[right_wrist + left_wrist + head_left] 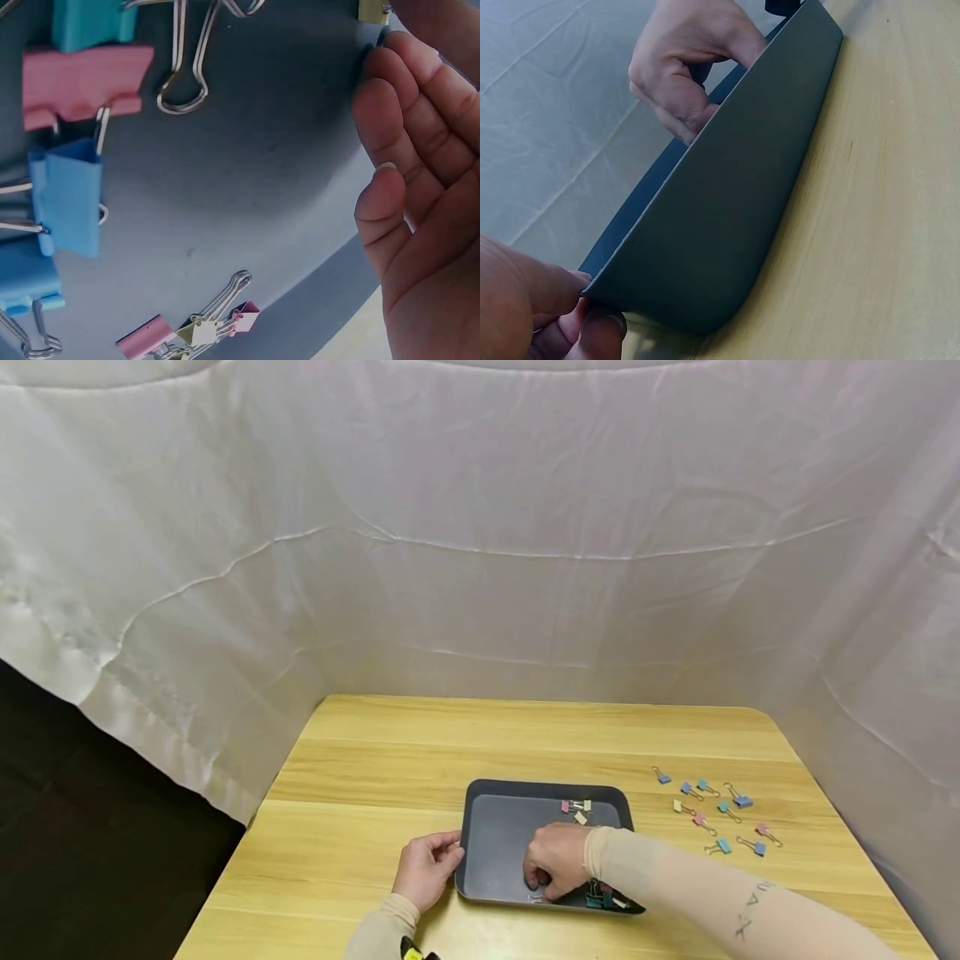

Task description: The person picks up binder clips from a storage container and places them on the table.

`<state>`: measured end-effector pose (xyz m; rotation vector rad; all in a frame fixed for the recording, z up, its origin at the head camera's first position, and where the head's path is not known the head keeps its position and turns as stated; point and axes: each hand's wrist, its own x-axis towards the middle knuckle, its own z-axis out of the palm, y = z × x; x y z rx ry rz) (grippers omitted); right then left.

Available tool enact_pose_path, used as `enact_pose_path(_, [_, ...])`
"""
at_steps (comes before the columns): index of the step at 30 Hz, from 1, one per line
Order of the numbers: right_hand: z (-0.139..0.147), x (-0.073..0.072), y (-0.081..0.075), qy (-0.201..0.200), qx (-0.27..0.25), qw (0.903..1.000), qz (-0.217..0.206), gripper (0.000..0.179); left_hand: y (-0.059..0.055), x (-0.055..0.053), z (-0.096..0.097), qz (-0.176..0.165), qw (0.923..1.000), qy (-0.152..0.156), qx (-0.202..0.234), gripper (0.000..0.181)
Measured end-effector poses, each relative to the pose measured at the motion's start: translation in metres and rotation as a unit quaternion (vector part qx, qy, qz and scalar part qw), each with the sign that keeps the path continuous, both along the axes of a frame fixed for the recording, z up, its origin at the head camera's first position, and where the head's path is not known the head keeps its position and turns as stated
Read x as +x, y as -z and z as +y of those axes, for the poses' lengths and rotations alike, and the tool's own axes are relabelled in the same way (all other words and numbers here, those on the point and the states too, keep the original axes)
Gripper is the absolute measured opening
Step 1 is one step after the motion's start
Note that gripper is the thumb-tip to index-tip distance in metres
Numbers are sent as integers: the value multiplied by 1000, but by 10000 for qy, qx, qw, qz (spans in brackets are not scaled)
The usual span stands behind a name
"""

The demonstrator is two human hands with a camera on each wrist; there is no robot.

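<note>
A dark grey tray [498, 856] lies on the table, and my left hand [427, 870] pinches its left rim between thumb and fingers. The left wrist view shows that thumb [551, 289] on top of the rim corner. My right hand [555, 860] reaches down into the tray near its front wall, fingers curled. At its fingertips in the right wrist view is a yellow binder clip [373, 10], partly cut off by the frame. Beside this hand inside the tray lie teal, pink [86, 84] and blue binder clips [73, 199]. Pink and yellow clips [577, 807] lie near the back.
Several loose binder clips, blue [741, 801], teal [723, 845], pink [762, 829] and yellow [678, 806], are scattered on the wooden table [360, 777] right of the tray. Pale fabric [480, 593] hangs behind the table and along its sides.
</note>
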<state>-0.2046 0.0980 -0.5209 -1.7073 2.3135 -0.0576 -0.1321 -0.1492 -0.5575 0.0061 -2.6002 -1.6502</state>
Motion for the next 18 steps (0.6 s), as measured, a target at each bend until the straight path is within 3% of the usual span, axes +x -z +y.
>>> enact_pose_path(10, [4,2,-6,-17,221,9997,-42,17,1,1,-1,24,10000,-14,-1,20])
enact_pose_path(18, [-3,4,-3,-240,198,9992,243,17,1,0,0,34,10000,-15,53,21])
